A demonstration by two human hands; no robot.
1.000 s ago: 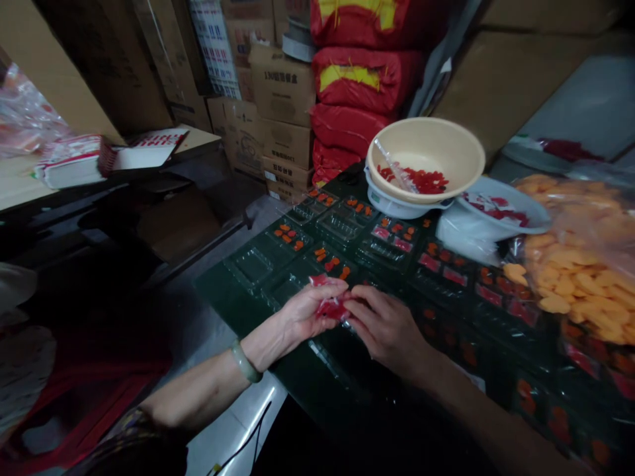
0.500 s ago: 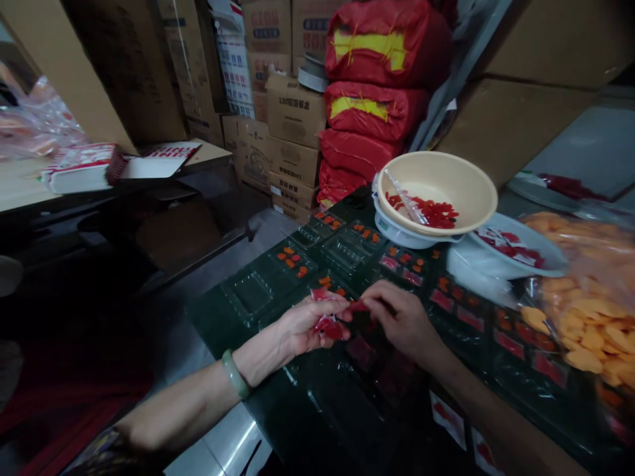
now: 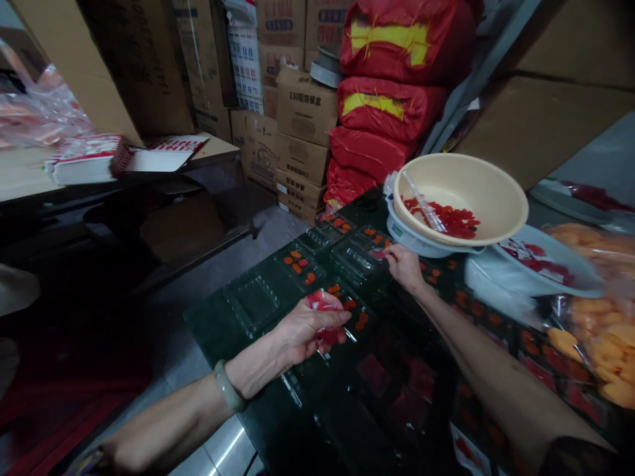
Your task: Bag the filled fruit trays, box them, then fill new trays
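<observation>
My left hand (image 3: 305,327) is closed round a bunch of small red sachets (image 3: 321,302), held just above the clear plastic compartment trays (image 3: 278,284) on the dark table. My right hand (image 3: 403,264) reaches forward to a far tray and pinches one red sachet (image 3: 380,254) at its fingertips, over a compartment beside orange pieces (image 3: 299,261). Several trays hold orange pieces and red sachets. A green bangle (image 3: 225,387) sits on my left wrist.
A beige bowl (image 3: 501,192) with red pieces and a clear scoop rests on a white scale. A white dish (image 3: 560,271) and a bag of orange slices (image 3: 602,330) lie to the right. Red sacks (image 3: 391,99) and cardboard boxes (image 3: 302,106) stand behind.
My right hand has left the bunch in my left hand and stretched forward with one red sachet to a far tray. The left hand stayed put; the view shifted slightly.
</observation>
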